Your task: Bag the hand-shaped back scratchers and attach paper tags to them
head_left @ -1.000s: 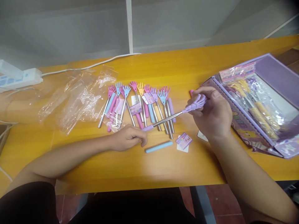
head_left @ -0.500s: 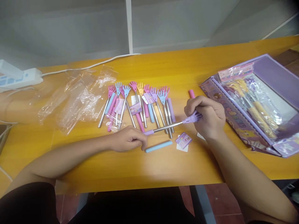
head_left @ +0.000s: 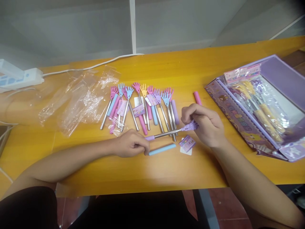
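A back scratcher [head_left: 167,133] with a metal rod and a purple hand-shaped head stretches between my two hands. My left hand [head_left: 132,143] is closed round its purple grip. At the other end, my right hand [head_left: 205,124] holds the purple head, its fingers partly hiding it. Just below the rod lies a loose blue tube [head_left: 162,149]. A printed card [head_left: 187,143] rests on the table under my right hand. Beyond it, a pink tube [head_left: 197,98] shows in part. Several back scratchers [head_left: 143,106] in pink, blue, yellow and purple lie in a row behind my hands.
Clear plastic bags [head_left: 81,101] are heaped on the left of the table [head_left: 119,178]. On the right stands an open purple box [head_left: 233,111] with bagged yellow-handled back scratchers [head_left: 264,111]. A white power strip [head_left: 21,78] and its cable [head_left: 90,67] lie at the back left.
My right hand has moved left and slightly down with the purple head, so the metal rod shows shorter. My left hand has stayed almost in place on the grip.
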`<action>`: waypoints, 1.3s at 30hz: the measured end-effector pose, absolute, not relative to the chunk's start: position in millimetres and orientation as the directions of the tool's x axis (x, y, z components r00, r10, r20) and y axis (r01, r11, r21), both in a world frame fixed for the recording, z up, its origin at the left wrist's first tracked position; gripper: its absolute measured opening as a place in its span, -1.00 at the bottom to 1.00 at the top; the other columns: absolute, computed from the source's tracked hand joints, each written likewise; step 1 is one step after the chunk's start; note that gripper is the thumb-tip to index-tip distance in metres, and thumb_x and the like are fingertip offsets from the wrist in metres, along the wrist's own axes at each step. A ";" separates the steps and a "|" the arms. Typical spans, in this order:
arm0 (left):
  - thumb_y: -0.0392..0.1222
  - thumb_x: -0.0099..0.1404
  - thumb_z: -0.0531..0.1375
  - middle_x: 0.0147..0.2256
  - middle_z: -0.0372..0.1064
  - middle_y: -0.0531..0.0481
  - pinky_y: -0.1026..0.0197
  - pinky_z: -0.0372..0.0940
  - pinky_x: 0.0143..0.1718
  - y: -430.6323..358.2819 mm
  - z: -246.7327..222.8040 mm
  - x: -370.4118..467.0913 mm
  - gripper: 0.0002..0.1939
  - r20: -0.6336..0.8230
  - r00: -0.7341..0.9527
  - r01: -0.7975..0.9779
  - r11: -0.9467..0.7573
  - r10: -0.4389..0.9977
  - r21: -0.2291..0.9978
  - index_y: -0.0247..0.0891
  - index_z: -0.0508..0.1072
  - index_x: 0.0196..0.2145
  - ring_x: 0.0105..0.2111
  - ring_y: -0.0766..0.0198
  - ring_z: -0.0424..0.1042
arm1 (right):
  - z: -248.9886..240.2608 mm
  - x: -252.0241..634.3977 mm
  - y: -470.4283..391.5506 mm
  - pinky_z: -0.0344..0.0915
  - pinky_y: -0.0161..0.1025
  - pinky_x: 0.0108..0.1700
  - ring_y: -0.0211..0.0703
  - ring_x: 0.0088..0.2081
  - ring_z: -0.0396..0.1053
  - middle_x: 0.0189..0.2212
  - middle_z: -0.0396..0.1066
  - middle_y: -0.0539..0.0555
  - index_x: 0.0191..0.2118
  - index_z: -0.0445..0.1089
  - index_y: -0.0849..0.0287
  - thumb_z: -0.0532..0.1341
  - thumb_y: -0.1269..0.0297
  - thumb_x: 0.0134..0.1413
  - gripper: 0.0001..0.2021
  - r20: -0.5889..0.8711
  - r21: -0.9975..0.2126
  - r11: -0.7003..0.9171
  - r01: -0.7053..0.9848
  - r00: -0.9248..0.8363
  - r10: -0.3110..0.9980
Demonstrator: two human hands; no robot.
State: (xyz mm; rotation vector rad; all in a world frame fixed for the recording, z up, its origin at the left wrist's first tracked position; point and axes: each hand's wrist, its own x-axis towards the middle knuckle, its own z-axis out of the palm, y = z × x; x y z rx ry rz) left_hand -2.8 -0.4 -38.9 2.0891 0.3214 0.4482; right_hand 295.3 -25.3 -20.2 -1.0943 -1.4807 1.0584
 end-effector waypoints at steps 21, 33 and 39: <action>-0.48 0.33 0.11 -0.49 0.59 0.06 0.35 0.23 -0.47 -2.9 -40.9 -1.8 -0.64 0.191 0.907 0.048 -0.544 0.375 0.838 -0.20 0.66 -0.38 -0.56 0.42 0.41 | -24.6 278.5 -36.8 0.08 -0.17 -0.38 -0.17 -0.43 0.24 -0.47 0.31 -0.01 -0.32 0.40 0.09 0.01 0.57 0.21 -0.71 0.225 -0.959 0.255 0.123 -0.216 0.950; -0.47 0.32 0.10 -0.49 0.58 0.07 0.36 0.23 -0.48 -2.9 -41.5 -3.2 -0.64 0.162 0.918 0.075 -0.559 0.363 0.826 -0.16 0.66 -0.37 -0.57 0.42 0.39 | -23.7 272.4 -41.8 0.10 -0.18 -0.40 -0.18 -0.47 0.21 -0.48 0.27 -0.02 -0.33 0.36 0.08 0.00 0.56 0.23 -0.73 0.191 -0.964 0.229 0.137 -0.244 0.951; -0.50 0.31 0.11 -0.48 0.58 0.08 0.35 0.22 -0.50 -3.1 -41.6 -3.2 -0.64 0.185 0.913 0.057 -0.561 0.364 0.826 -0.18 0.66 -0.36 -0.57 0.43 0.41 | -26.0 268.7 -42.0 0.15 -0.17 -0.36 -0.17 -0.44 0.23 -0.46 0.29 -0.01 -0.33 0.36 0.08 -0.01 0.56 0.23 -0.71 0.207 -0.965 0.239 0.109 -0.246 0.947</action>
